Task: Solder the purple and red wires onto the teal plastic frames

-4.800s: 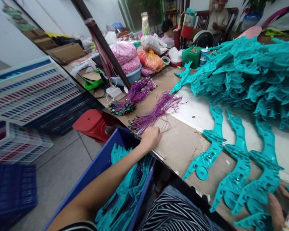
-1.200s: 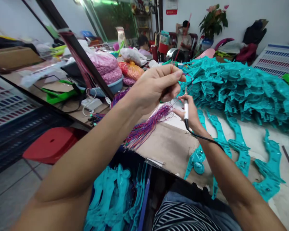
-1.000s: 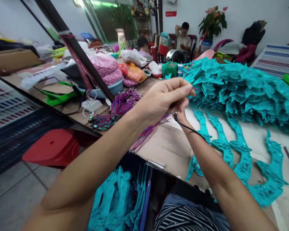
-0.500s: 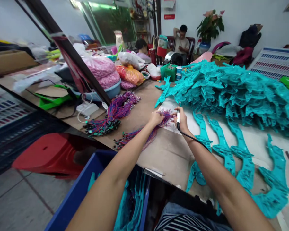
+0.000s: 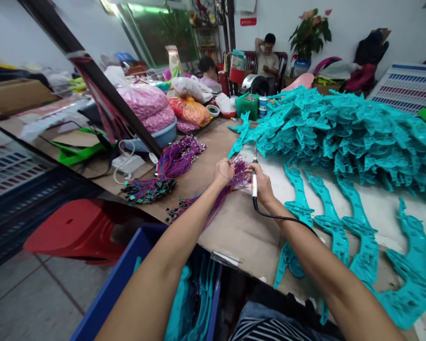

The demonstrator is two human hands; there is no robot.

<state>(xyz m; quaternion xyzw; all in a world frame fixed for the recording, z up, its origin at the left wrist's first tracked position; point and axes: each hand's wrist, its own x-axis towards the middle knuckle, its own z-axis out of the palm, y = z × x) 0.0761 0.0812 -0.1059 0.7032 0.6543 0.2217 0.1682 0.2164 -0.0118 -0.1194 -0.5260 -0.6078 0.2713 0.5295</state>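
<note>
My right hand (image 5: pixel 261 182) is closed around a soldering iron (image 5: pixel 254 182) with a white handle, its metal tip pointing up and away and its black cord trailing over my forearm. Just left of it, my left hand (image 5: pixel 224 171) is closed on a thin wire, part of which loops beside the fingers. Between and below both hands lies a bundle of purple, red and blue wires (image 5: pixel 240 174), its small dark connectors spread toward the left. Several turquoise plastic parts (image 5: pixel 328 213) lie in a row right of my right hand.
Behind the row rises a large heap of turquoise parts (image 5: pixel 355 128). Another wire bundle (image 5: pixel 179 158) lies at left, near a white power strip (image 5: pixel 128 166) and a dark slanted post (image 5: pixel 117 104). Below the table edge stand a blue crate (image 5: pixel 106 289) and red stool (image 5: pixel 71 229). Two people sit at the back.
Both hands have moved slightly left. The soldering iron now stands more upright with its tip in plain sight, and my left hand has drawn a little away from the wire bundle.
</note>
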